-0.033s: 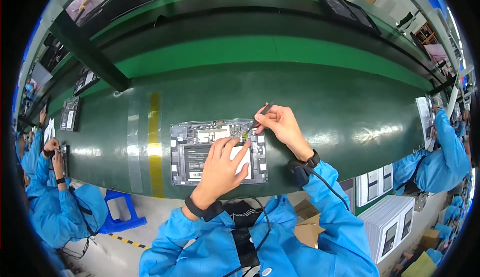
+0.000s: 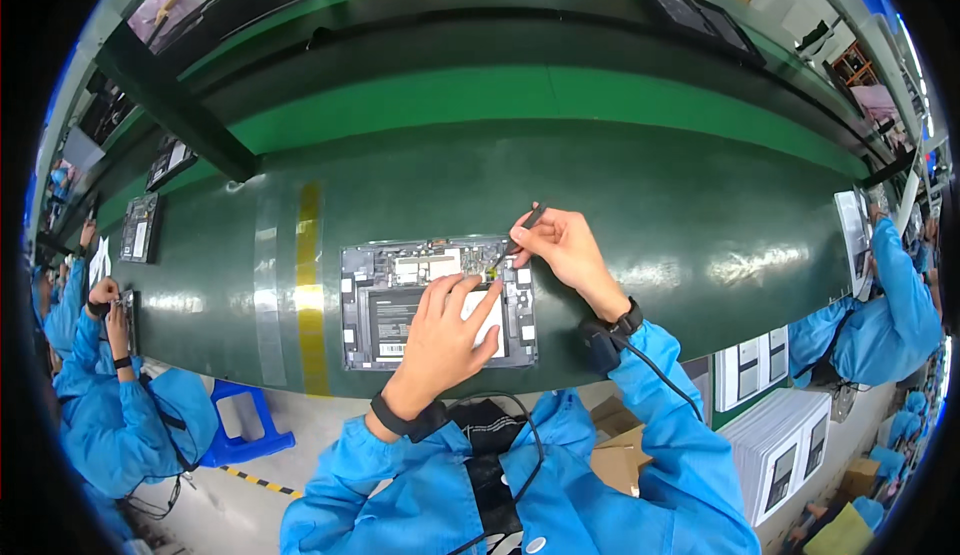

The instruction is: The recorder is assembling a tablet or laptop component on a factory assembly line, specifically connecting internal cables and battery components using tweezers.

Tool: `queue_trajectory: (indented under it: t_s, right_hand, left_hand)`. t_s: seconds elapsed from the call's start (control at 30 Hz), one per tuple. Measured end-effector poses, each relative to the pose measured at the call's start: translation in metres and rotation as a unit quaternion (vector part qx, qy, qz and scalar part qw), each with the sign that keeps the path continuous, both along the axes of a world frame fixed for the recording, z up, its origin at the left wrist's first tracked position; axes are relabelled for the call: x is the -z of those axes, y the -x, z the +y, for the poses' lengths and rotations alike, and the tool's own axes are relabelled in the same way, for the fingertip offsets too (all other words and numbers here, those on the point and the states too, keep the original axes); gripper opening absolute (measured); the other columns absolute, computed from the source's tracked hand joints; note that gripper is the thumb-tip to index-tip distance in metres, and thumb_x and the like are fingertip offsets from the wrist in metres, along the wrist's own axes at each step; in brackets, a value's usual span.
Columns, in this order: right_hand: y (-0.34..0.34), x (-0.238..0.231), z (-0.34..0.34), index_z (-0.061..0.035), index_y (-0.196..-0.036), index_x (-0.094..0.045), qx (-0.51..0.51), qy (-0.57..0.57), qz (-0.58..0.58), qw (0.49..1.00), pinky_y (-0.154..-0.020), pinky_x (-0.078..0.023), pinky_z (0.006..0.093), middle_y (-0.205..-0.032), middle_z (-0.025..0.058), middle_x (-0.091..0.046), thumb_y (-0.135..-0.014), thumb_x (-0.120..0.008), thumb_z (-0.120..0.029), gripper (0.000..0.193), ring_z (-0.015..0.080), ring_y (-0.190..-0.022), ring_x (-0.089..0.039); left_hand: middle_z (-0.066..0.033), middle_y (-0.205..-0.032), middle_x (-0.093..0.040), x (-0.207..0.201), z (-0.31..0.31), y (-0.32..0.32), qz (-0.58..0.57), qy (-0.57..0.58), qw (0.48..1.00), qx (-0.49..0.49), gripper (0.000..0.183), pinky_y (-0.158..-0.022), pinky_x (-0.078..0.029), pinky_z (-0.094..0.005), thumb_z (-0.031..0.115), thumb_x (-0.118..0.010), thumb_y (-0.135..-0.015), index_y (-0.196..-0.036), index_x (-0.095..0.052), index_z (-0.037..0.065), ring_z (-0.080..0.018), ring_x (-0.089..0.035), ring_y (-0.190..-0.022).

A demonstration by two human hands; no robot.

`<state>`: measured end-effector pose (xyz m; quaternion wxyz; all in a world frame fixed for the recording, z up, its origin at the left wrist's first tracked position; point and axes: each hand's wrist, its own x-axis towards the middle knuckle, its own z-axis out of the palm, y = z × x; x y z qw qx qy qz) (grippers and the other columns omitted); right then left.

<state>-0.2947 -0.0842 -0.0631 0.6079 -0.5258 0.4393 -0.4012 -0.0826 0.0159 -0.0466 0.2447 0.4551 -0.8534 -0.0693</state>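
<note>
Grey and black, the open computer case (image 2: 352, 312) lies flat on the green desk (image 2: 600, 175), straight in front of the person. Hardly anything has changed: both hands keep their pose, so the work stays at the same spot inside the case. The right hand (image 2: 562, 247) pinches a dark stick (image 2: 534, 217), its tip down by a small yellow piece (image 2: 491, 276); whether they touch, I cannot tell. The left hand (image 2: 445, 340) is spread, gripping nothing visible, over the battery (image 2: 390, 325). The case holds that battery on the near side and a circuit board (image 2: 472, 264) along the far side. Below the desk stands a cardboard box (image 2: 620, 460), its contents unclear.
</note>
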Motion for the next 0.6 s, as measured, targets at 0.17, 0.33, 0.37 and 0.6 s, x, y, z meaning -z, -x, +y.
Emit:
queue_trajectory:
  t_s: [0.17, 0.33, 0.37, 0.6]
  right_hand:
    - [-0.0017, -0.0029, -0.0021, 0.0040, -0.097, -0.063, -0.003, 0.004, 0.014, 1.000, -0.062, -0.053, 0.0267, -0.081, 0.0113, -0.072, -0.094, -0.069, -0.012, 0.017, 0.0166, -0.067, -0.072]
    - [-0.0049, -0.0017, -0.0025, 0.0018, -0.094, -0.066, -0.002, 0.008, 0.035, 0.999, -0.090, -0.050, 0.0330, -0.078, 0.0104, -0.073, -0.093, -0.070, -0.012, 0.015, 0.0175, -0.066, -0.073]
    - [-0.0052, -0.0002, -0.0025, 0.0011, -0.094, -0.067, -0.007, 0.032, 0.053, 0.998, -0.102, -0.046, 0.0350, -0.076, 0.0097, -0.073, -0.092, -0.070, -0.012, 0.013, 0.0177, -0.066, -0.073]
    - [-0.0091, -0.0082, 0.0023, 0.0019, -0.093, -0.069, 0.025, -0.016, 0.033, 0.999, -0.094, -0.048, 0.0300, -0.076, 0.0109, -0.074, -0.091, -0.070, -0.010, 0.012, 0.0182, -0.065, -0.073]
  left_hand:
    - [-0.0135, -0.123, -0.053, -0.0011, -0.0024, 0.0026, -0.013, -0.005, 1.000, 0.003, 0.057, -0.099, -0.044, -0.0470, 0.016, -0.071, -0.077, -0.133, -0.060, 0.008, -0.0341, -0.050, -0.115]
    - [-0.0123, -0.120, -0.054, 0.0018, -0.0025, 0.0040, -0.016, -0.002, 1.000, 0.000, 0.057, -0.096, -0.045, -0.0453, 0.013, -0.071, -0.076, -0.132, -0.060, 0.006, -0.0334, -0.051, -0.111]
    - [-0.0123, -0.120, -0.054, 0.0020, -0.0026, 0.0040, -0.016, -0.004, 1.000, 0.003, 0.057, -0.096, -0.045, -0.0453, 0.013, -0.071, -0.076, -0.132, -0.060, 0.006, -0.0334, -0.051, -0.111]
    - [-0.0126, -0.119, -0.055, 0.0013, -0.0024, 0.0038, -0.009, -0.009, 1.000, 0.005, 0.057, -0.094, -0.045, -0.0443, 0.012, -0.071, -0.076, -0.131, -0.060, 0.004, -0.0329, -0.052, -0.108]
